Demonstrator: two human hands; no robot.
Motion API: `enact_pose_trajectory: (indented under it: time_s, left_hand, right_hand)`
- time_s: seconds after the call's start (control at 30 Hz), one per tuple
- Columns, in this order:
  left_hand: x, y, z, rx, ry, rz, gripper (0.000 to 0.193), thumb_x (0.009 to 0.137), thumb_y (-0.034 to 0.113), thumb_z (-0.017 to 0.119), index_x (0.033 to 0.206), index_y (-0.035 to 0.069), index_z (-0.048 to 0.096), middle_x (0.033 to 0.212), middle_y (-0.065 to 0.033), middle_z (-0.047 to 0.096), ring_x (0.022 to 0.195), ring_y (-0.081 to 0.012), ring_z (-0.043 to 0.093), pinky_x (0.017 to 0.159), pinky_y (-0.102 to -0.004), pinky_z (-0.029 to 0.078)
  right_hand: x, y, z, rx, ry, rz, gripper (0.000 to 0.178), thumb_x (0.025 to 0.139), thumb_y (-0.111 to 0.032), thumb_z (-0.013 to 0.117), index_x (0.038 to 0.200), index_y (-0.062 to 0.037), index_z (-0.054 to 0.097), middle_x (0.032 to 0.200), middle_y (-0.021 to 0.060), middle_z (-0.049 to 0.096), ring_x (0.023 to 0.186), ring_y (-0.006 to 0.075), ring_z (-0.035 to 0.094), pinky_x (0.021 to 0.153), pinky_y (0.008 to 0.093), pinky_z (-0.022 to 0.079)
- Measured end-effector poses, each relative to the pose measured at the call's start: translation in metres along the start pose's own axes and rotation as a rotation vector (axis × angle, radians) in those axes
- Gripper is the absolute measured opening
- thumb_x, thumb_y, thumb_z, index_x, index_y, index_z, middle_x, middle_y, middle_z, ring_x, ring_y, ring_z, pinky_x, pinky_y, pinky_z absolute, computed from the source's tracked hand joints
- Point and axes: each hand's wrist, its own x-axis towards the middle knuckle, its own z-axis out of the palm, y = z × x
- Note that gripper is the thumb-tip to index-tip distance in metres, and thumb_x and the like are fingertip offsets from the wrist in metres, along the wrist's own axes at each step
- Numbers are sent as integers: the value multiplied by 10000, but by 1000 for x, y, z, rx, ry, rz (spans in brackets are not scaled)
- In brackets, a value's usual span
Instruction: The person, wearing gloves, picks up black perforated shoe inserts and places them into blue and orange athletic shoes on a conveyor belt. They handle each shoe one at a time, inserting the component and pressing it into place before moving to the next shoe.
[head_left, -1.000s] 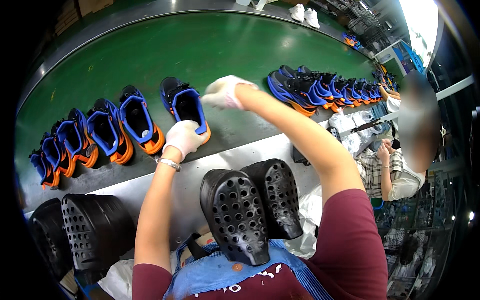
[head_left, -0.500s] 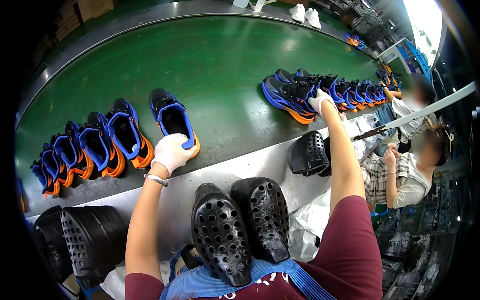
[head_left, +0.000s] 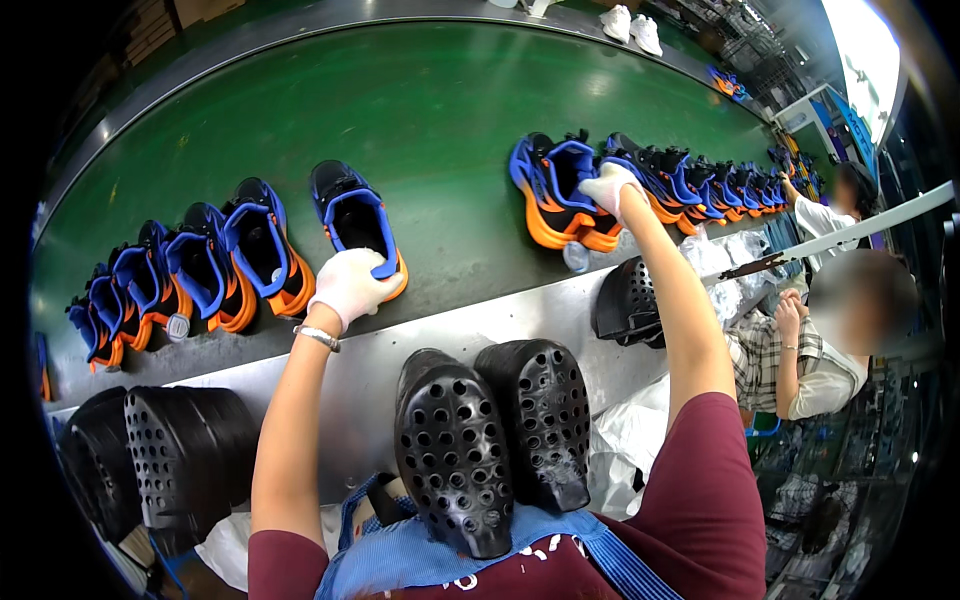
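Observation:
My left hand, in a white glove, is closed around the heel of a black, blue and orange sneaker. The shoe rests on the green surface, its toe pointing away from me. Over on the right, my gloved right hand grips the collar and heel area of a matching sneaker. Pressed against it on the left is another such sneaker, both turned with orange soles toward me. Fingers of the right hand are partly hidden inside the shoe opening.
Similar sneakers line up on the left, and another row runs off right. Black perforated shoe-shaped blocks lie before me on the metal ledge, with more black blocks at left. Two people are at right.
The sneakers at my right hand have turned upright, their openings and heels swinging toward me, and come away from the row. My right hand has shifted slightly left. The left hand keeps its hold.

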Motion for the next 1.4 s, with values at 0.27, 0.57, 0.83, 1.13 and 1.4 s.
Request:
enact_pose_trajectory:
  time_s: [0.27,0.57,0.83,1.13,1.4]
  left_hand:
    - [3,0,5,-38,14,-20,414,845,433,555,722,57,680,625,-119,658,651,-287,668,701,-397,542]
    - [-13,5,-1,-194,38,-107,350,862,355,629,797,12,639,680,-138,663,553,-228,679,614,-338,536]
    - [-24,24,-2,-315,70,-165,330,841,304,674,927,-14,665,734,-102,659,517,-178,647,565,-298,521]
    - [-19,20,1,-132,152,-55,322,842,301,683,821,-10,602,695,-92,625,465,-163,602,488,-291,482]
    - [-23,8,10,-101,281,-33,379,823,311,711,991,-26,664,788,-133,646,608,-230,669,620,-325,528]
  right_hand:
    - [-59,-79,31,149,-29,-279,494,796,-375,620,1038,53,655,955,248,679,926,325,673,820,371,507]
    - [-157,31,-32,85,249,-392,313,906,-302,549,1038,-49,677,965,175,689,918,316,659,821,376,508]
    - [-241,111,-30,-67,103,157,604,808,-548,624,1037,11,647,990,232,686,966,356,667,852,404,509]
    - [-238,130,9,12,255,178,543,797,-485,668,1094,-34,603,1102,197,630,1042,350,618,893,418,499]
    - [-238,149,13,143,367,57,469,749,-410,742,1014,-44,616,1045,181,610,1010,340,595,898,393,485]
